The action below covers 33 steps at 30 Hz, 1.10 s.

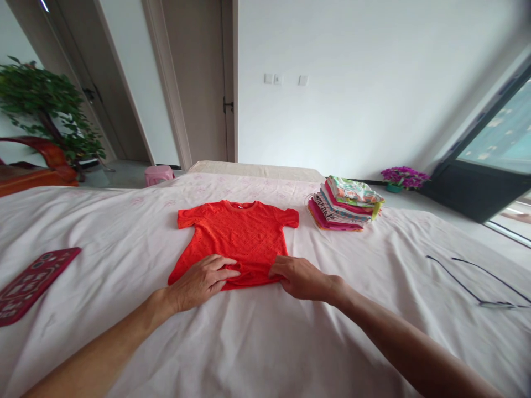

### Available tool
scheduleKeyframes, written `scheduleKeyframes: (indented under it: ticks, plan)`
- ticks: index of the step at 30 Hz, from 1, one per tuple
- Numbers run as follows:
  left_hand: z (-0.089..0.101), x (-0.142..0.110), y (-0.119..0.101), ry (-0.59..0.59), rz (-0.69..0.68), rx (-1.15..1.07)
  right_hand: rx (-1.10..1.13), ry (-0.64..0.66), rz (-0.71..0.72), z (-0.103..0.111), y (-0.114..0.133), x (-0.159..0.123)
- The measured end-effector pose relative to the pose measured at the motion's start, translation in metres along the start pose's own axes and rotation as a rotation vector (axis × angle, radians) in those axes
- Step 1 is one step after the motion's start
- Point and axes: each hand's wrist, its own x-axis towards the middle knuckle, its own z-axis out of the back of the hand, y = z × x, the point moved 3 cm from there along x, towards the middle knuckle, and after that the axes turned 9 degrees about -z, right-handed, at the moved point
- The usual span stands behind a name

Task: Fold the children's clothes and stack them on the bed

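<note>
A red short-sleeved T-shirt (pixel 240 232) lies spread on the sheet, its neckline pointing away from me. My left hand (pixel 203 282) rests on the lower left part of the shirt, fingers stretched out flat over the cloth. At the lower right corner, my right hand (pixel 302 277) has its fingers curled and pinched on the shirt's edge. Between the two hands the fabric is bunched into small folds near the hem.
Folded clothes (pixel 346 204) are stacked right of the shirt. Eyeglasses (pixel 493 303) lie at the far right, a phone in a red case (pixel 33 284) at the left. A pale sheet (pixel 257 354) covers the surface. Beyond stand a pink stool (pixel 159 174) and purple flowers (pixel 404 177).
</note>
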Motion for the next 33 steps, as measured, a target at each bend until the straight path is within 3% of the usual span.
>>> scheduleKeyframes:
  ticks: [4, 9, 14, 18, 24, 26, 28, 30, 33]
  plan:
    - [0.005, -0.015, -0.005, 0.071, -0.029, 0.083, -0.018, 0.011, 0.059, 0.006, 0.001, -0.008]
    - [0.015, -0.043, -0.007, -0.018, 0.018, 0.234, -0.174, -0.056, 0.075, 0.004, 0.008, -0.017]
    - [0.013, -0.052, 0.001, 0.041, -0.011, 0.265, -0.298, -0.076, 0.079, -0.006, 0.006, -0.012]
    - [0.019, -0.046, -0.005, 0.086, 0.030, 0.169, -0.226, -0.103, 0.047, 0.002, 0.001, -0.013]
    - [0.043, -0.026, -0.019, 0.200, 0.178, -0.088, 0.094, 0.066, 0.092, 0.020, -0.008, -0.017]
    - [0.048, -0.012, -0.008, 0.136, 0.237, -0.141, 0.200, 0.007, 0.044, 0.027, -0.017, -0.002]
    - [0.048, 0.006, 0.013, 0.024, 0.311, -0.154, 0.211, -0.135, -0.048, 0.031, -0.029, 0.022]
    - [0.040, 0.028, 0.041, -0.050, 0.393, -0.109, 0.106, -0.248, -0.124, 0.029, -0.039, 0.050]
    - [0.019, 0.062, 0.085, -0.038, 0.511, 0.038, -0.075, -0.270, -0.173, 0.013, -0.049, 0.094]
